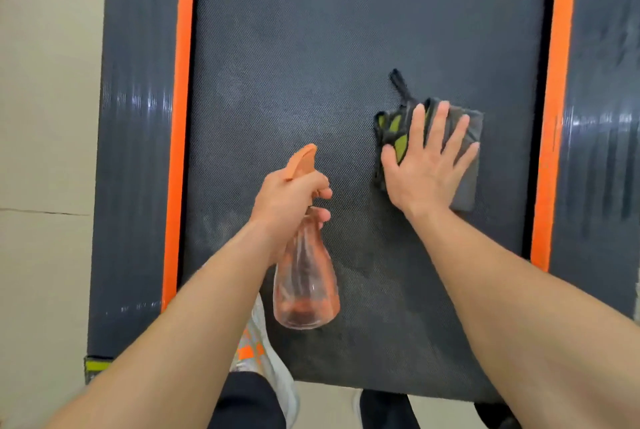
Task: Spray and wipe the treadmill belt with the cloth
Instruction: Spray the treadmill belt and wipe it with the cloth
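Head view: soft, limp cloth [467, 151] is pressed flat under splayed right hand [427, 165]; spray bottle [304, 276] is gripped at its neck by left hand [287, 203].

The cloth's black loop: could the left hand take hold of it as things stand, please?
Probably not yet: the left hand grips the spray bottle, though only bare belt lies between it and the loop.

Noted beige floor [45, 117] at left, orange strips [181, 117] along grey rails [138, 151], white shoe [277, 376] with orange marks above dark trousers [246, 401].
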A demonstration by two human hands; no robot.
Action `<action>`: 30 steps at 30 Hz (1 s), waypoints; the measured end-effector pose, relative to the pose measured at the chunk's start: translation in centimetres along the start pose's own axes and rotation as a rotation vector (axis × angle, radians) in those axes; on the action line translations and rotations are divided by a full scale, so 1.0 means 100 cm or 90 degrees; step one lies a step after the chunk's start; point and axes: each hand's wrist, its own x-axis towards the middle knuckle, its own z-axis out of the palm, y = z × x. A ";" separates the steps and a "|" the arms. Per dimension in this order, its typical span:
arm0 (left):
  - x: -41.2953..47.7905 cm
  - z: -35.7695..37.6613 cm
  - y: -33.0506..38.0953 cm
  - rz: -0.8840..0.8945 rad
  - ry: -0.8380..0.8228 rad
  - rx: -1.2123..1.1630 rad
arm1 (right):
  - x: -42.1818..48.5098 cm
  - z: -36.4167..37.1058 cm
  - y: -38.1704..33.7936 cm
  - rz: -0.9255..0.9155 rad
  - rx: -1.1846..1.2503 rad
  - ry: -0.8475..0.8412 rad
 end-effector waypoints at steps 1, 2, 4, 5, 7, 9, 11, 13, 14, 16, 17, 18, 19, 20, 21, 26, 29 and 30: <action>0.002 -0.007 0.002 0.001 0.020 -0.029 | -0.001 0.002 -0.016 -0.001 0.012 0.011; 0.002 -0.015 0.005 -0.002 0.043 -0.053 | -0.010 0.006 -0.030 -0.030 0.013 0.014; 0.000 -0.032 0.008 -0.011 0.090 -0.068 | -0.055 0.022 -0.047 -0.209 0.005 0.004; -0.002 -0.039 0.009 -0.015 0.108 -0.060 | -0.087 0.034 -0.050 -0.336 0.000 -0.013; -0.004 -0.049 0.012 -0.017 0.128 -0.037 | -0.139 0.048 -0.045 -0.536 -0.030 -0.062; -0.005 -0.056 0.012 -0.013 0.114 0.000 | -0.124 0.049 -0.037 -0.641 -0.045 -0.075; -0.007 -0.062 0.012 -0.007 0.103 0.036 | -0.073 0.041 -0.048 -0.647 -0.062 -0.061; -0.005 -0.068 0.012 -0.004 0.072 0.048 | -0.003 0.019 -0.074 -0.549 -0.057 -0.007; -0.003 -0.072 0.013 0.000 0.061 0.044 | 0.032 0.009 -0.092 -0.485 -0.049 0.001; 0.001 -0.081 0.016 0.010 0.066 0.018 | 0.074 -0.007 -0.127 -0.360 -0.026 -0.005; 0.004 -0.087 0.017 0.008 0.085 -0.001 | 0.074 -0.006 -0.141 -0.320 -0.018 -0.004; 0.006 -0.092 0.018 0.000 0.108 -0.022 | 0.060 -0.002 -0.147 -0.316 -0.017 0.018; 0.008 -0.097 0.019 -0.010 0.126 -0.039 | 0.034 0.007 -0.142 -0.357 -0.023 0.041; 0.009 -0.101 0.022 -0.017 0.137 -0.049 | -0.002 0.018 -0.130 -0.440 -0.034 0.046; 0.009 -0.106 0.024 -0.021 0.145 -0.052 | -0.041 0.028 -0.115 -0.540 -0.047 0.027; 0.007 -0.126 0.030 -0.025 0.142 -0.050 | -0.058 0.040 -0.097 -0.770 -0.096 -0.045; 0.014 -0.140 0.026 -0.001 0.151 -0.044 | 0.008 0.028 -0.156 -0.674 -0.081 0.023; 0.017 -0.144 0.024 0.009 0.151 -0.033 | 0.034 0.021 -0.181 -0.599 -0.061 0.047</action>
